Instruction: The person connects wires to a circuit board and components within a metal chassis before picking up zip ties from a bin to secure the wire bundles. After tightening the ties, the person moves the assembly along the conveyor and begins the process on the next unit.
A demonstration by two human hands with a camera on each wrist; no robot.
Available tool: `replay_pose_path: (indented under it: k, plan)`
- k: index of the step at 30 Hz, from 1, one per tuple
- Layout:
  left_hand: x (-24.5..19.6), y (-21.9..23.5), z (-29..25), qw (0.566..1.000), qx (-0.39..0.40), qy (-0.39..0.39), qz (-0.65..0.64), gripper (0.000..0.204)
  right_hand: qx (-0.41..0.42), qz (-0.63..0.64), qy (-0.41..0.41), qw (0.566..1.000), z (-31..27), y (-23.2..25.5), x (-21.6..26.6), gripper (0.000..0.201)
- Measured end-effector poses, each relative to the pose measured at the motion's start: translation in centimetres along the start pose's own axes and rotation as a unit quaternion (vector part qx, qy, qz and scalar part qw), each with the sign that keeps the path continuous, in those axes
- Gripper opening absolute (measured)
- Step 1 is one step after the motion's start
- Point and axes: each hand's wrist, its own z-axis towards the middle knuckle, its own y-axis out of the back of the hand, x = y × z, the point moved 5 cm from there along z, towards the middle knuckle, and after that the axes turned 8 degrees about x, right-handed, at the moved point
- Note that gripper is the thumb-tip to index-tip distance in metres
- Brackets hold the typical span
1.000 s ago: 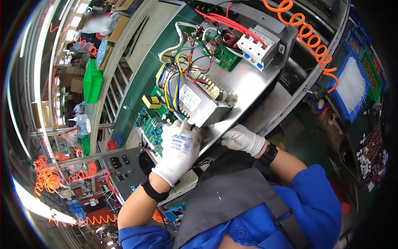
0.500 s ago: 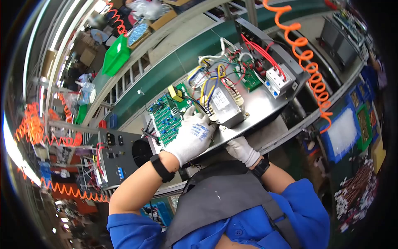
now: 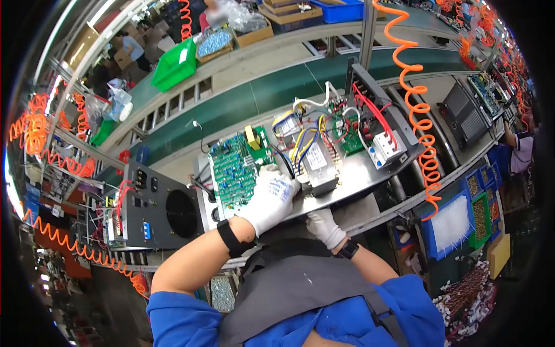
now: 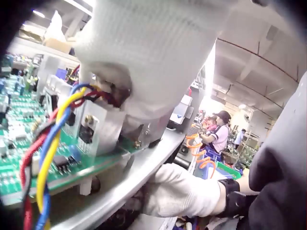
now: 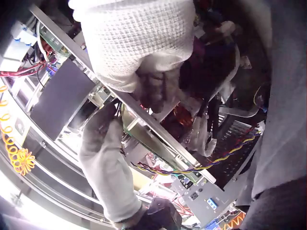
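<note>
My white-gloved left hand [image 3: 270, 196] lies over the front edge of a metal chassis [image 3: 370, 179], between a green circuit board [image 3: 234, 168] and a transformer [image 3: 319, 165]. In the left wrist view, twisted red, black, blue and yellow wires [image 4: 53, 139] run up to its curled fingers beside a silver heat sink [image 4: 98, 129]. My gloved right hand [image 3: 325, 227] is below the chassis front edge. The right wrist view shows its soiled fingertips [image 5: 156, 91] bent in at the metal edge [image 5: 144, 122], close to the left hand. I cannot tell what the fingers of either hand hold.
A grey fan unit [image 3: 159, 202] stands at the left. Orange coiled hoses [image 3: 413, 92] hang at the right, near blue and green parts bins [image 3: 480, 222]. Behind the chassis runs a green conveyor belt [image 3: 272, 95], with a green crate [image 3: 175, 63] beyond. Another person [image 4: 220, 134] works farther off.
The head view has turned, so the bench sits more level and more of the fan unit shows. Both hands keep their places at the chassis front edge, the left hand a little lower by the transformer.
</note>
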Motion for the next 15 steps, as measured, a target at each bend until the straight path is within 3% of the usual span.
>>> replay_pose_path:
  k: [1, 2, 5, 6, 7, 8, 10, 11, 12, 14, 15]
  plan:
    - [0.4, -0.5, 0.3, 0.998, 0.032, 0.041, -0.036, 0.007, -0.101, -0.054, 0.098, 0.989, 0.3, -0.3, 0.0, 0.014]
    - [1.0, -1.1, 0.3, 0.996, -0.008, 0.055, -0.076, 0.008, -0.199, -0.108, 0.196, 0.954, 0.1, -0.8, -0.2, 0.015]
    - [1.2, 1.4, -1.2, 0.971, -0.127, 0.051, -0.196, 0.017, -0.21, -0.012, 0.151, 0.966, 0.4, -0.5, 0.6, 0.017]
    - [1.2, 2.0, -2.3, 0.971, -0.125, 0.05, -0.199, 0.017, -0.224, 0.051, 0.138, 0.963, 0.3, -0.5, 0.5, 0.017]
    - [1.4, 3.5, -4.1, 0.962, -0.189, 0.07, -0.185, 0.019, -0.216, 0.162, 0.071, 0.96, 1.3, -1.9, -2.0, 0.018]
    - [1.8, 4.7, -6.2, 0.948, -0.253, 0.088, -0.17, 0.022, -0.219, 0.165, 0.067, 0.959, 0.9, -2.5, -3.6, 0.018]
    - [2.9, 3.8, -10.2, 0.966, -0.111, 0.163, -0.169, 0.032, -0.287, -0.111, 0.177, 0.935, -0.2, -0.7, 0.7, 0.045]
    - [2.7, 2.8, -11.3, 0.963, 0.042, 0.219, -0.154, 0.039, -0.313, -0.002, 0.128, 0.941, -0.4, -0.7, 0.2, 0.044]
    - [2.5, 1.7, -12.8, 0.934, 0.191, 0.27, -0.135, 0.046, -0.287, 0.129, 0.061, 0.947, -0.9, -0.6, 0.3, 0.011]
    - [2.4, -2.1, -14.8, 0.941, 0.182, 0.268, -0.1, 0.055, -0.24, 0.304, -0.049, 0.921, -1.1, -1.8, -2.6, 0.011]
    - [2.0, -2.7, -14.9, 0.946, 0.142, 0.264, -0.122, 0.053, -0.189, 0.079, -0.049, 0.978, -1.1, -1.7, -2.6, 0.012]
